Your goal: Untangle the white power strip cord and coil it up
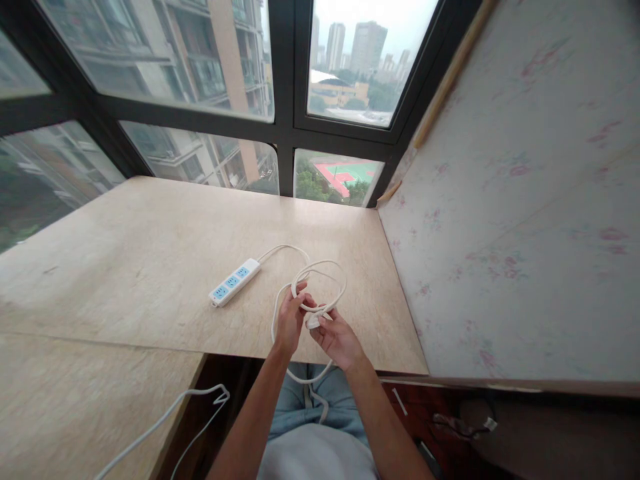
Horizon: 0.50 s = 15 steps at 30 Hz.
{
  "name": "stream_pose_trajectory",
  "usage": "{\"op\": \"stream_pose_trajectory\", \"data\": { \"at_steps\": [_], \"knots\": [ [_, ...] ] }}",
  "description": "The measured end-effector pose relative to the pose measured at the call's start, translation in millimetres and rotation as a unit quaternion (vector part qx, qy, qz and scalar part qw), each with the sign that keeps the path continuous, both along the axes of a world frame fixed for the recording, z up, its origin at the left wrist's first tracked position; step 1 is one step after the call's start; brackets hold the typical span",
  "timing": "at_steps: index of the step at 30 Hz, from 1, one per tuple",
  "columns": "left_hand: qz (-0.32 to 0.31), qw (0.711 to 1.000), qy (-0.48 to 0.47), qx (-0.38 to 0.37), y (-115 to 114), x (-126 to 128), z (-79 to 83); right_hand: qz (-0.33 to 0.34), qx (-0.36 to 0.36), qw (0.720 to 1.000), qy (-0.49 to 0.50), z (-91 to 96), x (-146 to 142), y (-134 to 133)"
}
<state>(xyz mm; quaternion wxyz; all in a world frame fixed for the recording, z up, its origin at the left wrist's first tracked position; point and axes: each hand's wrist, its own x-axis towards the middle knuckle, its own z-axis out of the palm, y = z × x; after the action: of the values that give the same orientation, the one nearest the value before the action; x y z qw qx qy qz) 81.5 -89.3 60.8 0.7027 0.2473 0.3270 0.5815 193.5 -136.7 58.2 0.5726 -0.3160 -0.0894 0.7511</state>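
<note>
A white power strip [235,282] with three blue sockets lies on the stone-like tabletop, left of my hands. Its white cord [345,279] runs from the strip's far end into loose loops at my hands. My left hand [291,320] has its fingers closed round the looped cord. In my right hand [339,339] the white plug [313,322] at the cord's end is pinched between thumb and fingers, close beside the left fingers. A slack loop of the cord hangs past the table's front edge, above my lap.
Dark-framed windows [284,100] stand behind the tabletop [165,267]. A papered wall [500,267] borders it on the right. Another white cable [165,423] lies across the lower left counter and droops over its edge. Items lie on the dark red floor at lower right.
</note>
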Motion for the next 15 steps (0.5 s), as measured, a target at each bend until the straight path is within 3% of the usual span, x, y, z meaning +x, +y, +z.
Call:
{"op": "stream_pose_trajectory", "data": {
  "at_steps": [3,8,15],
  "knots": [
    [-0.030,0.999,-0.031,-0.014,-6,-1,-6.1,-0.027,0.009,0.999,-0.027,-2.6,0,0],
    [-0.029,0.999,0.002,-0.039,-13,1,-14.9,-0.078,-0.013,0.997,-0.028,-4.7,-4,0],
    [-0.014,0.999,-0.037,-0.012,-25,14,-29.3,-0.157,-0.020,0.987,-0.004,-10.2,-28,5]
  ]
}}
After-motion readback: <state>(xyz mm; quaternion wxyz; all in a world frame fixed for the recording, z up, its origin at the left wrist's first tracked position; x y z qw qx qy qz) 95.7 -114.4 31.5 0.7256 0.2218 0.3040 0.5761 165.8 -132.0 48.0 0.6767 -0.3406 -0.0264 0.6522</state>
